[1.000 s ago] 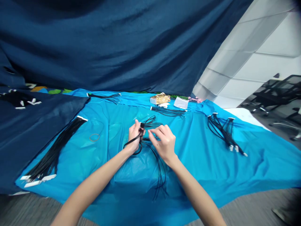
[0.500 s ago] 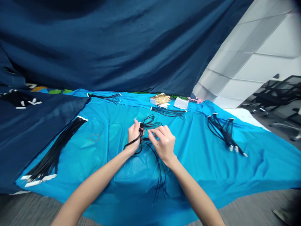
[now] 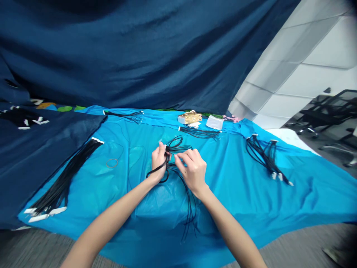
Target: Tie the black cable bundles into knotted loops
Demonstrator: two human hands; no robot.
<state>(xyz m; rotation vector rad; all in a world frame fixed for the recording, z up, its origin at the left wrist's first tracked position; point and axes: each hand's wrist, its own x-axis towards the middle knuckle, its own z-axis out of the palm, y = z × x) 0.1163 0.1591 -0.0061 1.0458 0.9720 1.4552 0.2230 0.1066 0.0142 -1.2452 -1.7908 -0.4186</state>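
Note:
My left hand [image 3: 158, 163] is closed around a bundle of thin black cables [image 3: 178, 148], its thumb pointing up. One group of strands fans out to the right above the grip, and another hangs down over the blue cloth below. A thicker black loop curves around the left wrist. Close beside it, my right hand [image 3: 193, 167] has thumb and index finger pinched together at the strands. What lies between those fingertips is too small to make out.
Blue cloth [image 3: 237, 178] covers the table. At the left lies a long black cable bundle [image 3: 72, 171] with white connectors; near it is a thin brown ring [image 3: 112, 163]. More black cables [image 3: 262, 156] lie right, others [image 3: 199, 133] at the back, beside a gold tissue pack [image 3: 192, 117].
My right hand has shifted very slightly to the left, staying pinched. The left hand and the cable bundle look almost the same.

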